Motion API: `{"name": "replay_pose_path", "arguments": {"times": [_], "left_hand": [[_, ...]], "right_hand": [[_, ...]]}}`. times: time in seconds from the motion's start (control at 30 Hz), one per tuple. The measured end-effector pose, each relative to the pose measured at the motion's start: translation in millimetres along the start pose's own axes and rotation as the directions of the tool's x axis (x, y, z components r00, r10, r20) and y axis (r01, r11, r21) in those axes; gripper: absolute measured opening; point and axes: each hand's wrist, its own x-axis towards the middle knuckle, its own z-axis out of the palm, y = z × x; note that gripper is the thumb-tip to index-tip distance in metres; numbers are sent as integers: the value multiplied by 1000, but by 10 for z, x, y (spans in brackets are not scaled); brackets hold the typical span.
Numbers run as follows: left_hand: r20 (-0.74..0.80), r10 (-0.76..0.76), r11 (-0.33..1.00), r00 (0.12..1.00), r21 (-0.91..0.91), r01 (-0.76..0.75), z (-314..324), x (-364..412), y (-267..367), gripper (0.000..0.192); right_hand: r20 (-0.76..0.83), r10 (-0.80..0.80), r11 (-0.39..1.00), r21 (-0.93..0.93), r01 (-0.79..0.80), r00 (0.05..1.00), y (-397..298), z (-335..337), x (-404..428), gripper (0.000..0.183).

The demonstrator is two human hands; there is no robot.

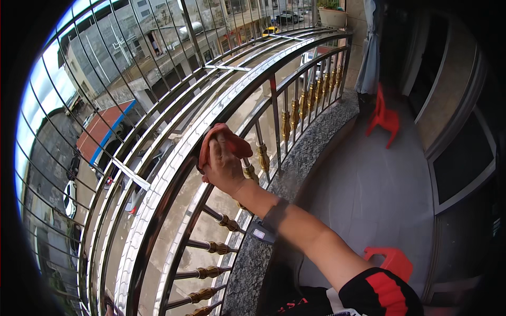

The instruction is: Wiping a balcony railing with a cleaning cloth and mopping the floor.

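Note:
My right hand (223,164) grips a folded red cloth (235,145) and presses it against the inner side of the polished metal top rail (170,201) of a curved balcony railing. A dark band circles the right wrist. Under that hand runs a lower rail (180,233), carried by metal balusters with gold-coloured ornaments (228,223). Only a small part of what looks like my left hand (109,310) shows at the bottom left edge, close to the railing; its fingers are too hidden to read.
A granite ledge (253,260) bears the balusters; a dark device (259,234) rests there below my forearm. Outside stand thin vertical bars (114,59). A red plastic chair (383,118) and another red plastic seat (395,262) stand on the grey floor (355,189). A potted plant (333,17) sits at the far end.

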Motion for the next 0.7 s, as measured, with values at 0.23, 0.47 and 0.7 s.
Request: {"name": "replay_pose_path", "arguments": {"times": [0.23,0.47,0.7], "left_hand": [[-201,363,916,910,257,-308,163,663,1064,48],[123,-95,995,988,38,91,311,1185,1443,54],[154,-204,978,967,-16,209,362,1263,1448,50]], "right_hand": [[-1,-328,944,37,327,945,-274,-21,-302,49],[-109,140,963,-215,-161,984,1612,-445,993,61],[-121,-36,991,-136,19,992,1621,-380,908,56]]}}
